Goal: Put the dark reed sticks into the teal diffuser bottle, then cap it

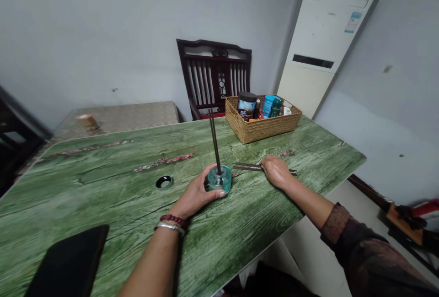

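Note:
My left hand [195, 191] wraps around a squat teal glass holder [219, 179] on the green wood-patterned table [103, 196]. Two long dark sticks [215, 139] stand in the holder, leaning slightly. My right hand [276, 172] lies to the right of the holder, with its fingers over a few dark sticks [245, 167] flat on the table. The hand hides the middle of those sticks. A silver bangle and a red beaded bracelet circle my left wrist.
A wicker basket [263, 125] of jars and bottles stands at the table's far edge. A black phone-like slab [68, 262] lies at the front left, and a black-rimmed grommet hole [164, 181] sits left of the holder. Beyond stand a dark wooden chair [214, 75] and a floor air conditioner [329, 27].

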